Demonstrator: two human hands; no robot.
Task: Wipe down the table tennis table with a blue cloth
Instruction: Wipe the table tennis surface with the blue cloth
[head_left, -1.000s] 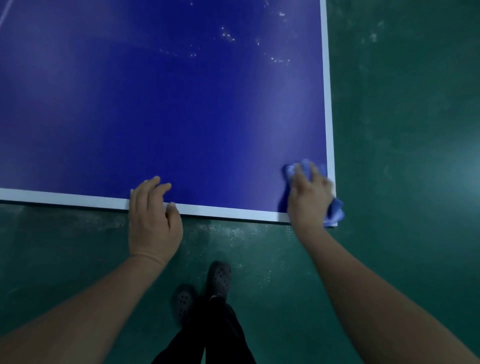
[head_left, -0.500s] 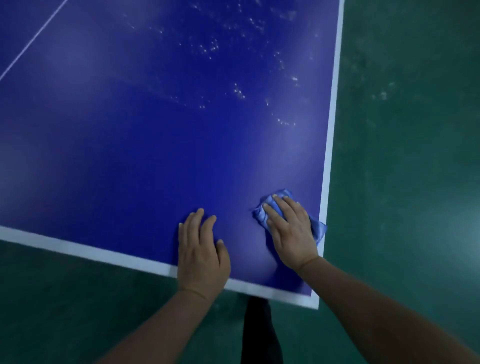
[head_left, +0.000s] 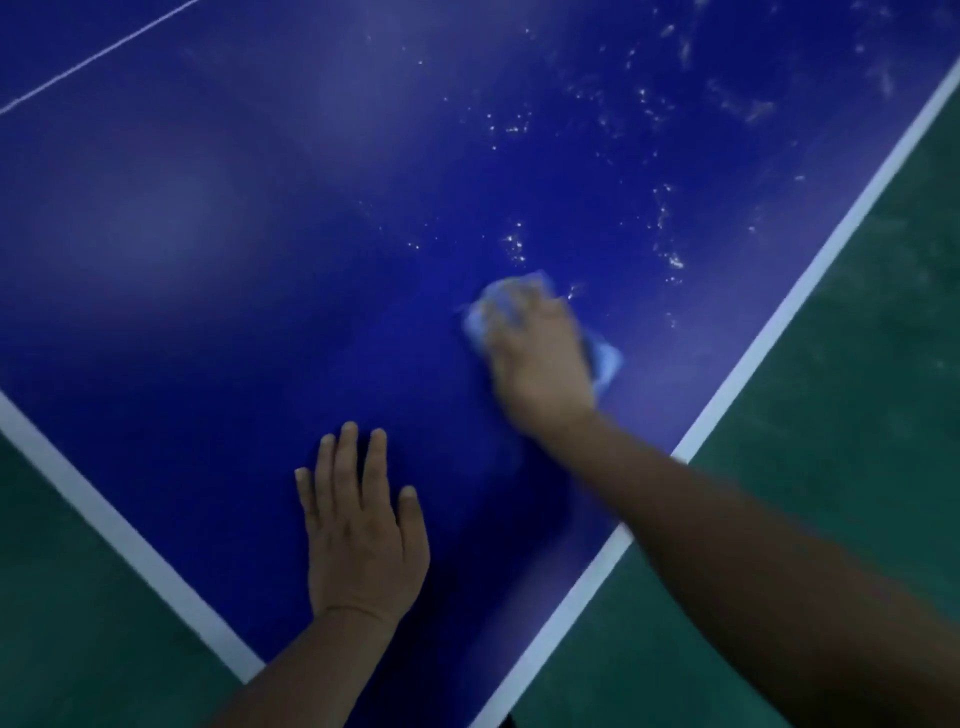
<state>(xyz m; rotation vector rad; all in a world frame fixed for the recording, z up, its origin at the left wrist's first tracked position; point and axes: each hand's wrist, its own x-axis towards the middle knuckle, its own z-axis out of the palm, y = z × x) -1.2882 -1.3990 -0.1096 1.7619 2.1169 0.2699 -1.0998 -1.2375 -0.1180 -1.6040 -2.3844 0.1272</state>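
The blue table tennis table (head_left: 260, 234) with white edge lines fills most of the view, its near corner at the bottom. My right hand (head_left: 540, 353) presses flat on a light blue cloth (head_left: 608, 364) on the tabletop; the hand is motion-blurred and covers most of the cloth. My left hand (head_left: 358, 525) rests flat on the table near the corner, fingers straight and spread. White specks and droplets (head_left: 665, 218) dot the surface beyond and to the right of the cloth.
Green floor (head_left: 831, 441) lies to the right of the table and at the lower left (head_left: 62, 597). A thin white centre line (head_left: 98, 52) crosses the table at the upper left.
My right hand has slid the cloth away from the corner, further onto the table toward the specks. My left hand has moved off the white edge onto the blue surface. The view has turned.
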